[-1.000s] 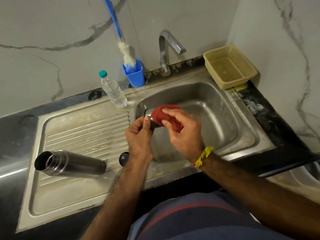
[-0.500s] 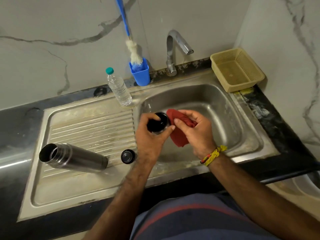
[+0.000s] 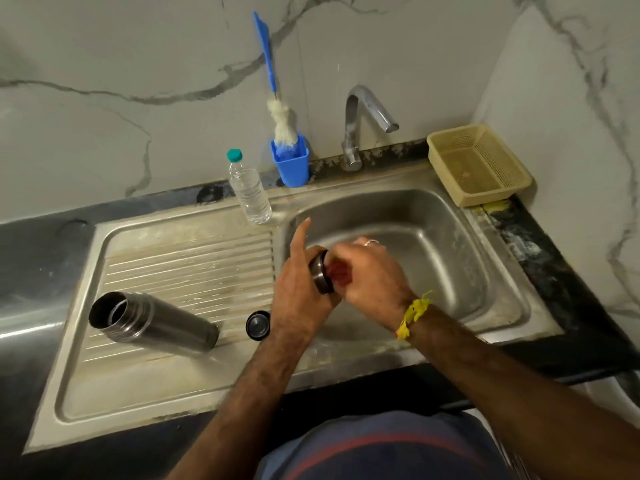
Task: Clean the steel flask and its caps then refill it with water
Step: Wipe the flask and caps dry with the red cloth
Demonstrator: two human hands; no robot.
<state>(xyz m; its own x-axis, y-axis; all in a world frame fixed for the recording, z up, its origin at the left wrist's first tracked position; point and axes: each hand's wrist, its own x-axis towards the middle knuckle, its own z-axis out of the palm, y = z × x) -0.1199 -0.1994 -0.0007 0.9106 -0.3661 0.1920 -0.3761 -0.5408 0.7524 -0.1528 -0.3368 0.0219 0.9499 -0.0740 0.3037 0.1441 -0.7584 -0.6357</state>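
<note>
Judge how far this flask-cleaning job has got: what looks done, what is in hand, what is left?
Done: the steel flask lies open on the draining board, both caps off. In hand: the left hand holds the steel cap over the sink while the right hand works a red cloth into it. Left: the small black cap and the flask lie untouched, and refilling is not begun.

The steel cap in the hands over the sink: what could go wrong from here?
1. The left hand holds the steel cap with its index finger lifted, so the grip looks loose; the cap may drop into the sink.
2. The flask lies on its side on the ribbed drainboard and might roll.
3. The small black cap lies near the left forearm, which could knock it.
</note>
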